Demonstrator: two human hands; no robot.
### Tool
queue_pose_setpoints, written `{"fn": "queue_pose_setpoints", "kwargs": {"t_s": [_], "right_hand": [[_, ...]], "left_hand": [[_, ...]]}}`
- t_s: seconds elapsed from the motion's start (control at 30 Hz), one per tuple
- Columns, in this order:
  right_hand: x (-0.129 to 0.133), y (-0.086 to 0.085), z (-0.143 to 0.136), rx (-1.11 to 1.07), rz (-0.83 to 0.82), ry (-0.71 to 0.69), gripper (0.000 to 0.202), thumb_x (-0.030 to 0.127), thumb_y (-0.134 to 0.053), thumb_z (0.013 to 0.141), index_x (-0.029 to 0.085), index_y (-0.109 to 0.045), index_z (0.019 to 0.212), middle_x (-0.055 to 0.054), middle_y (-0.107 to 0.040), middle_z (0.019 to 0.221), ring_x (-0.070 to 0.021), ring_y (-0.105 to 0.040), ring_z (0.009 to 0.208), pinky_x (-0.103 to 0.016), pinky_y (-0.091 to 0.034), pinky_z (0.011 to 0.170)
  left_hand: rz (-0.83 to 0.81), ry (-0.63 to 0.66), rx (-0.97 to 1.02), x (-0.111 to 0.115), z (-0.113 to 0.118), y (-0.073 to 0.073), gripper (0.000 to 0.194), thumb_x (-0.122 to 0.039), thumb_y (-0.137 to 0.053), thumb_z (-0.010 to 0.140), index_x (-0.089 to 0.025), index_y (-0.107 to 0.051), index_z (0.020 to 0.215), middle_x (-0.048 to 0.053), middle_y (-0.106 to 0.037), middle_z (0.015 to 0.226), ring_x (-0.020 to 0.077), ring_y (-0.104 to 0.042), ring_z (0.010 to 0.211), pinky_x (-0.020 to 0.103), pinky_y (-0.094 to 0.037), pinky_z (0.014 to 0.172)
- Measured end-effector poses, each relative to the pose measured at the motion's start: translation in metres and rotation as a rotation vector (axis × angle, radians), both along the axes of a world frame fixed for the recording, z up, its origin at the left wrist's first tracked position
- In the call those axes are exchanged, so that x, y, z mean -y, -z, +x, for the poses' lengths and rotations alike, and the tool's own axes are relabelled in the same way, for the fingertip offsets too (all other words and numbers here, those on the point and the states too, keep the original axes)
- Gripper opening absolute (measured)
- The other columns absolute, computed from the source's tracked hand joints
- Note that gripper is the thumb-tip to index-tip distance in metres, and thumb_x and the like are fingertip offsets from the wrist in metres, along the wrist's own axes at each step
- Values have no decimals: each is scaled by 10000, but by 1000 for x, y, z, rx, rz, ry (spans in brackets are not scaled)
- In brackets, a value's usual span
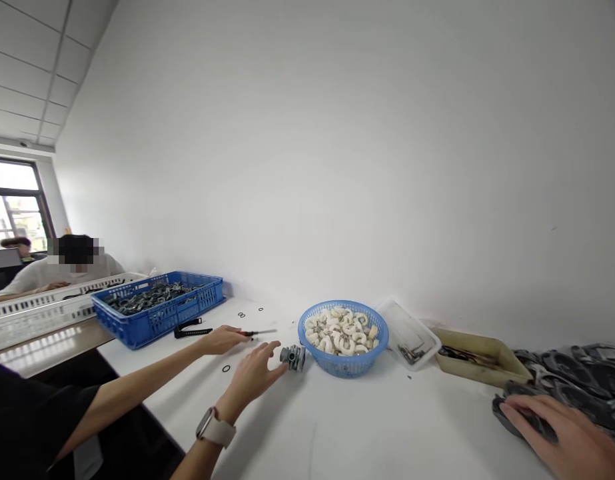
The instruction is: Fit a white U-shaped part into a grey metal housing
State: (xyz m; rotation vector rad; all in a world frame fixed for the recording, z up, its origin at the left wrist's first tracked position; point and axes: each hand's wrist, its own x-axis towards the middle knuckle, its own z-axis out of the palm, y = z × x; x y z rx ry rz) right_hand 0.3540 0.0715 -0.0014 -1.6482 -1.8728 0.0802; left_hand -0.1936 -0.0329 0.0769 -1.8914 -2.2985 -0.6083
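My right hand (pixel 567 437) is at the bottom right corner, fingers pointing left and curled over a dark grey moulded part (pixel 510 408) lying on the white table (pixel 387 427). More dark parts of the same kind (pixel 582 373) are piled just behind it. My left hand is out of view. A co-worker in a black shirt (pixel 27 413) sits to my left. One of that person's hands (pixel 222 340) holds a thin screwdriver (pixel 260 332). The other hand (pixel 257 373), with a watch on its wrist, reaches to a small grey metal fitting (pixel 293 358).
A round blue basket (pixel 344 363) of white curved pieces stands mid-table. Right of it lie a clear plastic tray (pixel 410 333) and a beige tray (pixel 480 360) with small tools. A blue crate (pixel 157 313) of dark parts and white crates (pixel 37 313) stand left. Small black rings (pixel 226 368) lie loose.
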Motion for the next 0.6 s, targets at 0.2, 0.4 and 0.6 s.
{"fn": "queue_pose_setpoints", "kwargs": {"t_s": [0.2,0.4,0.6], "right_hand": [[20,-21,-17,-1,-29,-31,452,534,-431,819,307,-802,941,-72,-770,1121,-338,-692,1091,-438,-579,841],[19,-15,-20,-20,72,-62,419,537,-464,831,300,-803,900,-105,-781,1099,-350,-718,1056,-445,-602,836],[12,-6,-21,-70,138,-113,305,527,-583,793,336,-812,859,-99,-796,1051,-378,-729,1040,-445,-621,787]], "left_hand": [[-135,-182,25,-19,30,22,449,-523,-640,970,-160,-640,1233,121,-666,1214,284,-659,1074,446,-543,907],[-189,-258,72,-37,51,17,344,-362,-656,1003,-175,-606,1287,98,-625,1280,253,-657,1072,453,-578,891],[-134,-261,120,-33,60,13,336,-366,-656,1002,-179,-609,1278,89,-628,1272,244,-658,1066,450,-574,895]]}}
